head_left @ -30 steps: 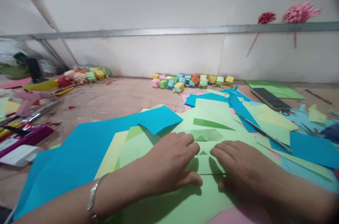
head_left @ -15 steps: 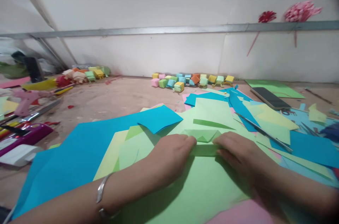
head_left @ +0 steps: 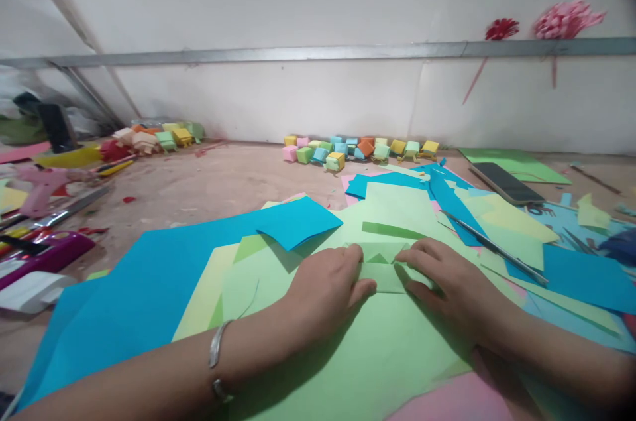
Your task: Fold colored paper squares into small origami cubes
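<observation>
A small piece of folded green paper (head_left: 385,278) lies between my hands, on top of larger light green sheets (head_left: 377,341). My left hand (head_left: 325,285), with a silver bracelet on its wrist, grips the left end of the folded paper; its thumb lies near the lower edge. On the right end, my right hand (head_left: 447,275) holds the paper between thumb and fingers. The far part of the piece shows pointed triangular folds, and its near part is a flat band. My fingers cover both ends.
Blue sheets (head_left: 134,275) spread to the left. A pen-like metal tool (head_left: 497,250) and a phone (head_left: 507,183) lie on the right. Several small folded paper cubes (head_left: 335,161) stand by the wall. A pink glue gun (head_left: 42,185) and a purple tool (head_left: 54,255) sit at far left.
My left thumb has come away from the fingers and down to the band's near edge. My right fingers have shifted slightly inward. The near band now looks flatter and lighter.
</observation>
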Demonstrator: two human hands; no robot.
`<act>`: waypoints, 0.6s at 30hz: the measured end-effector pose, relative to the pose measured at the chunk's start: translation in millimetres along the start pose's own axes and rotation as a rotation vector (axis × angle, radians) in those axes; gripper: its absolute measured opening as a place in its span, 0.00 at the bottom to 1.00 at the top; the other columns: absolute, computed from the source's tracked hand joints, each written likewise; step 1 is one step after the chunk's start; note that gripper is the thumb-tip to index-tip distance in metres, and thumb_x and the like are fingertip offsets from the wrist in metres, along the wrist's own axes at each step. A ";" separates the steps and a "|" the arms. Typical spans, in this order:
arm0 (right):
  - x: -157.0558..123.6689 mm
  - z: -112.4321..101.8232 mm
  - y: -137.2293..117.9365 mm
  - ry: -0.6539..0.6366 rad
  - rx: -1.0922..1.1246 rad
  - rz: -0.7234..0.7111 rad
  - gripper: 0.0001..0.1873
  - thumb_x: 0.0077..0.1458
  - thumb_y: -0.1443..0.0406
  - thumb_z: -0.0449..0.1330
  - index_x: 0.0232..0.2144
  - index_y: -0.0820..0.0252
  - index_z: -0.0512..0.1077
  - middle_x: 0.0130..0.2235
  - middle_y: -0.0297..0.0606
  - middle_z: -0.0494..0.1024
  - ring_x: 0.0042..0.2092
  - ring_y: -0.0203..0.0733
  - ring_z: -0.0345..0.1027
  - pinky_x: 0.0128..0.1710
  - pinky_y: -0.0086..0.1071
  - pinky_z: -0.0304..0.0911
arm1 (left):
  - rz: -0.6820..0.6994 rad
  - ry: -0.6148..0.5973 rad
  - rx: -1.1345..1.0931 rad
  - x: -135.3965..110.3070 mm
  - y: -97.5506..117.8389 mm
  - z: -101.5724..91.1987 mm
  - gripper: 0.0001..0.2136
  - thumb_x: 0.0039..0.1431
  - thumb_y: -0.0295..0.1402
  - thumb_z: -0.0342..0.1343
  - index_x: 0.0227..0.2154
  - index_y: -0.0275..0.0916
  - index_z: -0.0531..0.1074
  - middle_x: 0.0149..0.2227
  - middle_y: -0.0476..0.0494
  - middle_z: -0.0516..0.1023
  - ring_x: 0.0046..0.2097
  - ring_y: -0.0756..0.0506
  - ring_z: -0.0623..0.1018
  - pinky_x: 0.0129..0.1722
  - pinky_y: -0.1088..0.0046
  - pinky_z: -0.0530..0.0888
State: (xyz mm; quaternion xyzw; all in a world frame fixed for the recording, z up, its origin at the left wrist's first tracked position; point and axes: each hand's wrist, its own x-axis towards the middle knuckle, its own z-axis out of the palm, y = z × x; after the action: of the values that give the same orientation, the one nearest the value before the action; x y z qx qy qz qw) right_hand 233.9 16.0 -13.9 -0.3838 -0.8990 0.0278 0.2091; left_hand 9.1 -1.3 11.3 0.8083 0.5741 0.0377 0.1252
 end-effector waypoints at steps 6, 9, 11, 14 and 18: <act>-2.2 -1.8 -17.9 0.086 -0.232 -0.412 0.11 0.64 0.70 0.51 0.40 0.60 0.74 0.33 0.40 0.71 0.34 0.42 0.62 0.33 0.36 0.54 | -0.007 0.040 0.039 0.8 -2.8 4.0 0.14 0.61 0.44 0.54 0.38 0.38 0.64 0.33 0.41 0.75 0.33 0.40 0.75 0.27 0.68 0.65; -5.8 -2.8 -24.1 0.066 -0.329 -0.435 0.11 0.63 0.73 0.51 0.36 0.65 0.74 0.28 0.38 0.69 0.31 0.42 0.60 0.31 0.37 0.50 | 0.010 0.049 0.096 1.5 -6.4 1.9 0.16 0.59 0.47 0.56 0.37 0.39 0.63 0.30 0.44 0.74 0.31 0.42 0.74 0.25 0.70 0.62; -9.5 -4.4 -25.2 0.066 -0.391 -0.419 0.12 0.59 0.76 0.51 0.31 0.65 0.73 0.26 0.37 0.68 0.29 0.42 0.59 0.31 0.37 0.48 | 0.000 0.026 0.136 1.8 -9.0 -3.1 0.17 0.58 0.47 0.58 0.36 0.39 0.62 0.29 0.45 0.74 0.31 0.43 0.74 0.25 0.71 0.61; -15.6 -8.7 -24.2 0.034 -0.461 -0.358 0.13 0.50 0.79 0.53 0.21 0.61 0.70 0.24 0.38 0.67 0.27 0.43 0.57 0.28 0.38 0.45 | -0.023 0.000 0.160 1.6 -12.6 -14.4 0.17 0.55 0.46 0.61 0.33 0.40 0.62 0.28 0.46 0.74 0.31 0.43 0.75 0.24 0.72 0.60; -22.2 -14.6 -22.0 -0.030 -0.493 -0.309 0.12 0.36 0.79 0.57 0.14 0.58 0.64 0.21 0.38 0.66 0.24 0.42 0.54 0.26 0.37 0.41 | -0.066 -0.078 0.153 1.1 -13.5 -28.8 0.16 0.55 0.44 0.62 0.27 0.41 0.61 0.25 0.49 0.71 0.29 0.44 0.73 0.22 0.73 0.55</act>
State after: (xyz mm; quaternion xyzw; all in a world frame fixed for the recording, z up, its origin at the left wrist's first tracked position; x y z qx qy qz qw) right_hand 238.5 -16.7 -3.8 -0.2809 -0.9294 -0.2183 0.0980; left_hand -8.8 8.5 35.7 0.7969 0.5964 -0.0419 0.0866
